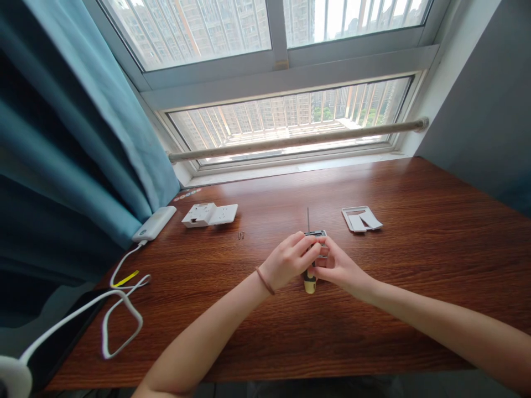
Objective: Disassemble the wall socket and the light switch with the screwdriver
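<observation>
My left hand point(290, 260) and my right hand point(338, 268) meet over the middle of the wooden table point(415, 276). Together they pinch a small white and metal part point(317, 235) between their fingertips. A screwdriver point(309, 279) lies under the hands, its yellow and black handle sticking out toward me and its thin shaft point(307, 218) pointing toward the window. Both hands have their fingers curled closed. A band sits on my left wrist.
White socket parts point(209, 214) and two small screws point(241, 235) lie at the back left. A white frame with loose plates point(360, 219) rests at the back right. A white power bank point(155, 223) with its cable point(120, 298) lies by the blue curtain point(74, 138).
</observation>
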Available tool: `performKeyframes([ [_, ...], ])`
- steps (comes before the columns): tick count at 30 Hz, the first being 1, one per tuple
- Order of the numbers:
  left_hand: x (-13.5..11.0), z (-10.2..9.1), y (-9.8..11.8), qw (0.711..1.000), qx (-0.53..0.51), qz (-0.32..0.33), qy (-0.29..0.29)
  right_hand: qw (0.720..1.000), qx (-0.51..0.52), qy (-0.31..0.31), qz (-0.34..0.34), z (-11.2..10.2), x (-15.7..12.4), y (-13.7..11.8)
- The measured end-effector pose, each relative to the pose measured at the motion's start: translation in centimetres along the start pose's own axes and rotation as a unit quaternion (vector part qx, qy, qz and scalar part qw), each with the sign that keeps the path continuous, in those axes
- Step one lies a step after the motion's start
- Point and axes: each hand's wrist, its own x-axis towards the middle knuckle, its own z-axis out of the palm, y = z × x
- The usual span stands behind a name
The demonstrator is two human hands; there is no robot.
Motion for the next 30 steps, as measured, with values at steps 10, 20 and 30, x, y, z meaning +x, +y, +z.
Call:
performKeyframes([
  [10,-0.4,0.3,-3.9,0.886,-0.280,-0.354,-0.101,0.954,-0.182,0.234,-0.051,-4.3,2.0,0.6],
  [20,-1.0,1.5,-4.9,0.858,-0.320,-0.379,-0.129,0.925,-0.270,0.260,-0.056,-6.4,2.8,3.5],
  [30,-1.3,2.0,-4.9,0.892,-0.291,-0.326,-0.113,0.919,-0.294,0.251,-0.070,-6.6,2.8,3.6],
])
